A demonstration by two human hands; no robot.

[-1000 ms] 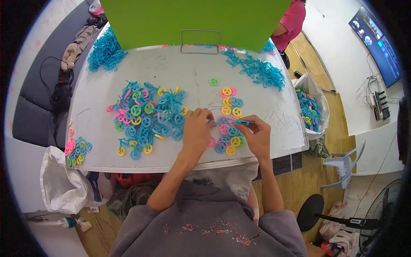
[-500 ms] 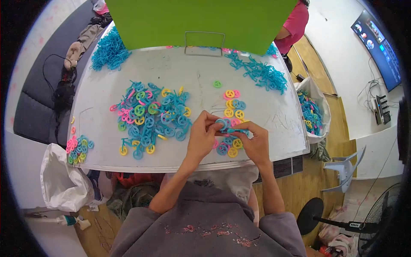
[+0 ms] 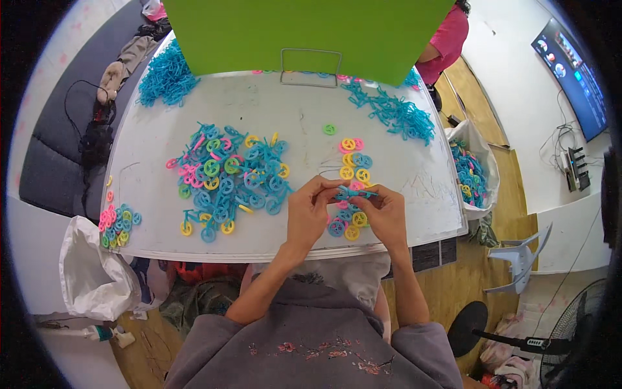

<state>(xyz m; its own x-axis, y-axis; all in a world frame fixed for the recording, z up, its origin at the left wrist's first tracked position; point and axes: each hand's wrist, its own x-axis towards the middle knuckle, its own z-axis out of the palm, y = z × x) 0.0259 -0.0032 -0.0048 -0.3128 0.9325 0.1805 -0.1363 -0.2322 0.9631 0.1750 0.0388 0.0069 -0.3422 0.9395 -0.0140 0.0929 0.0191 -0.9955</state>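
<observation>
Close to the table's front edge, my left hand [image 3: 308, 212] is closed in a pinch on a small blue spoked wheel [image 3: 343, 192]. My right hand [image 3: 383, 214] pinches a slim blue plastic stem [image 3: 364, 193] that meets the wheel; whether the two are joined I cannot tell. Loose yellow wheels [image 3: 346, 173], with pink and blue ones, lie beyond and beneath my fingers, some of them hidden. To the left spreads a heap of blue stems with coloured wheels [image 3: 225, 185]. Loose blue stems [image 3: 396, 115] are piled at the back right.
A green panel [image 3: 304, 39] stands across the white table [image 3: 259, 97], a wire frame [image 3: 310, 84] before it. Blue stems [image 3: 166, 78] fill the back left corner. White sacks flank the table, one left [image 3: 91, 285], one right [image 3: 490, 170]. Someone in a pink top [image 3: 448, 40] is beyond.
Both hands have shifted slightly toward me. The blue wheel has turned between my fingers and now sits more edge-on, nearer the stem.
</observation>
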